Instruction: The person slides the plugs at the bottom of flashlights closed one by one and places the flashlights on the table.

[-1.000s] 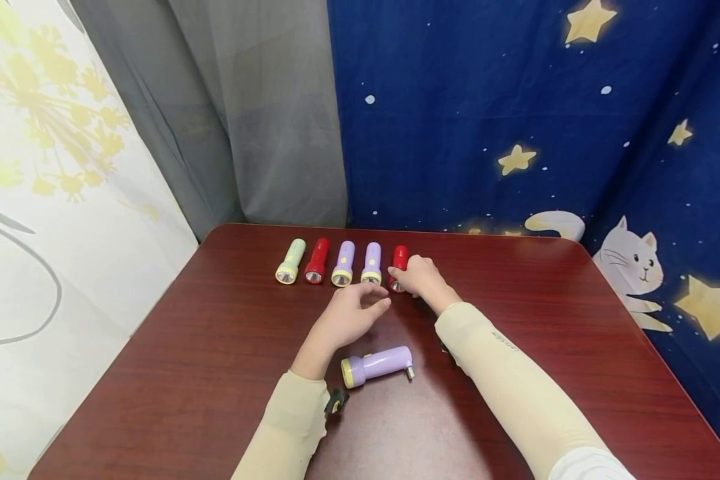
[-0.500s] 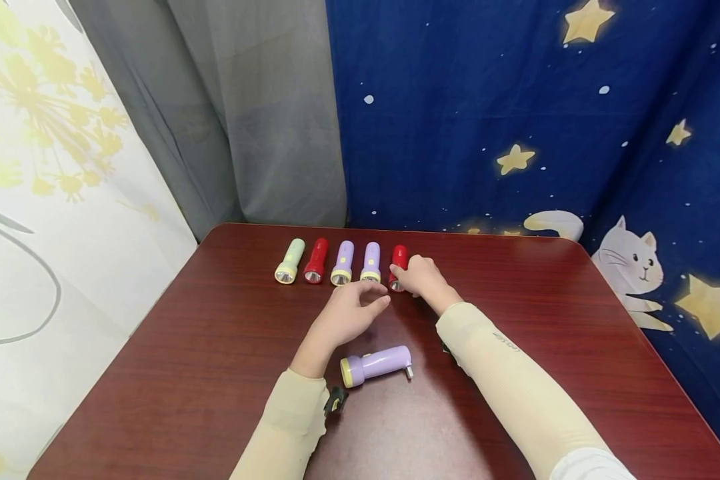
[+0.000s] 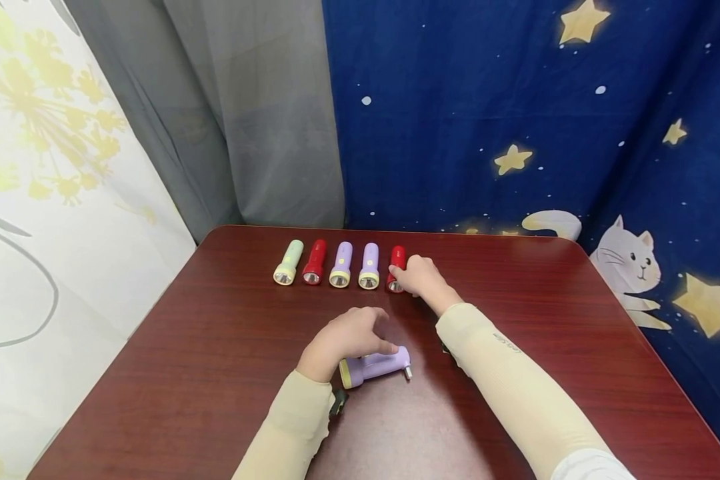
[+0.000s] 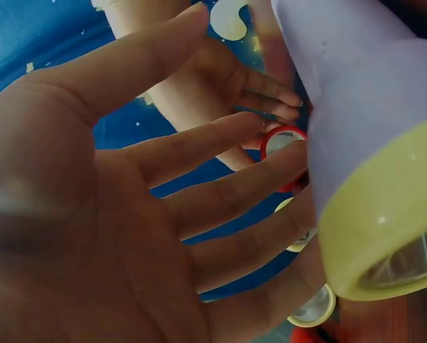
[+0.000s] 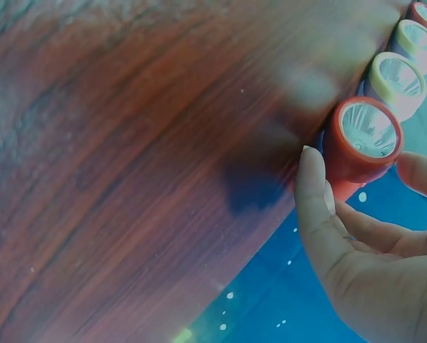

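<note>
In the head view my right hand [image 3: 421, 276] holds the red flashlight [image 3: 399, 256] at the right end of a row. The right wrist view has my thumb and fingers on either side of its red head [image 5: 363, 139]. My left hand [image 3: 349, 337] hovers over a loose purple flashlight [image 3: 381, 364] with a yellow rim, lying nearer me. In the left wrist view the left fingers [image 4: 220, 200] extend beside this purple flashlight [image 4: 370, 107]; a firm grip does not show. A metal piece sticks out of its tail.
Left of the held flashlight, the row has two purple flashlights [image 3: 369, 264] [image 3: 341, 264], another red flashlight [image 3: 315, 261] and a pale green flashlight [image 3: 289, 261]. All lie on a dark red wooden table [image 3: 204, 373]. Grey and blue curtains [image 3: 444, 120] hang behind the table's far edge.
My left hand has come back from the row toward me, over the loose purple flashlight, with its fingers extended. The right hand stays at the red flashlight.
</note>
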Demonstrator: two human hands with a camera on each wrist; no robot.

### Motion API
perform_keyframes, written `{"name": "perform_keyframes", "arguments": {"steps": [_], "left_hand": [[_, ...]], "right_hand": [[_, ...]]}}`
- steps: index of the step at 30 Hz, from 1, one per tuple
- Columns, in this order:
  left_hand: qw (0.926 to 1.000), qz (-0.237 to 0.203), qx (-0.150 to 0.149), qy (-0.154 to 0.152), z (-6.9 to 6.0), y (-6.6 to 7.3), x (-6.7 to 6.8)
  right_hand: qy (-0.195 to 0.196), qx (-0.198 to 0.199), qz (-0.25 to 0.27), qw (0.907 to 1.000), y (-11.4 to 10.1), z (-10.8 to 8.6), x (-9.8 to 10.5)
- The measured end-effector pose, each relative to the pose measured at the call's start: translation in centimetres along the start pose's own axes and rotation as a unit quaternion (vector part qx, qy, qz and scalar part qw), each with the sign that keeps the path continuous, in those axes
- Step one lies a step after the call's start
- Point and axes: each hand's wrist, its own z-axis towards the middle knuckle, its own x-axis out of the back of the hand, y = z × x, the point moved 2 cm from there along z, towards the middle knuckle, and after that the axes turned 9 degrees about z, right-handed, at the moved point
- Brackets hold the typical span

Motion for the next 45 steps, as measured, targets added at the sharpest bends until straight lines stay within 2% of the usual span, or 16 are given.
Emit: {"name": "perform_keyframes", "arguments": {"steps": [3, 7, 11, 16, 20, 23, 26, 31, 33, 36, 39, 42, 45], "left_hand": [[0.9994, 0.029, 0.012, -0.015, 0.0, 0.2, -0.4], [0.9961, 0.08, 0.009, -0.035, -0.1, 0.6, -1.0], [0.9946, 0.096, 0.004, -0.04, -0.1, 0.8, -1.4], [0.9957, 0.081, -0.012, -0.045, -0.1, 0.9, -1.4], [0.9968, 0.063, -0.02, -0.046, 0.1, 0.6, -1.2], [0.9976, 0.052, -0.016, -0.044, 0.4, 0.2, -1.2], [0.9985, 0.035, -0.017, -0.039, 0.7, -0.1, -1.2], [0.9996, 0.001, -0.025, -0.01, 1.1, -0.5, -1.2], [0.9995, -0.011, -0.026, 0.01, 1.2, -0.6, -0.9], [0.9979, -0.049, -0.022, 0.037, 1.3, -0.6, -0.5], [0.992, -0.109, -0.015, 0.063, 1.3, -0.6, 0.0], [0.9816, -0.169, -0.002, 0.089, 1.2, -0.6, 0.6], [0.9707, -0.21, 0.016, 0.116, 1.0, -0.5, 1.1]], "right_hand": [[0.007, 0.006, -0.003, 1.0, 0.0, -0.1, 0.1], [0.023, 0.025, -0.018, 0.9993, 0.1, -0.2, 0.2], [0.025, 0.036, -0.009, 0.999, 0.2, -0.3, 0.4], [0.036, 0.033, 0.07, 0.9963, 0.3, -0.4, 2.0], [0.064, 0.026, 0.147, 0.9867, 0.3, -1.1, 3.9], [0.06, 0.023, 0.178, 0.9819, 0.2, -2.0, 4.8], [0.034, 0.022, 0.222, 0.9742, 0.1, -2.9, 5.2], [0.006, 0.026, 0.309, 0.9506, -0.1, -4.5, 5.7], [0.003, 0.032, 0.32, 0.9469, -0.1, -5.1, 5.9], [-0.004, 0.042, 0.317, 0.9476, -0.2, -5.9, 6.0], [-0.008, 0.054, 0.308, 0.9496, -0.5, -6.8, 6.2], [-0.012, 0.067, 0.308, 0.9491, -0.8, -7.7, 6.2], [-0.018, 0.08, 0.309, 0.9477, -1.2, -8.5, 6.0]]}}
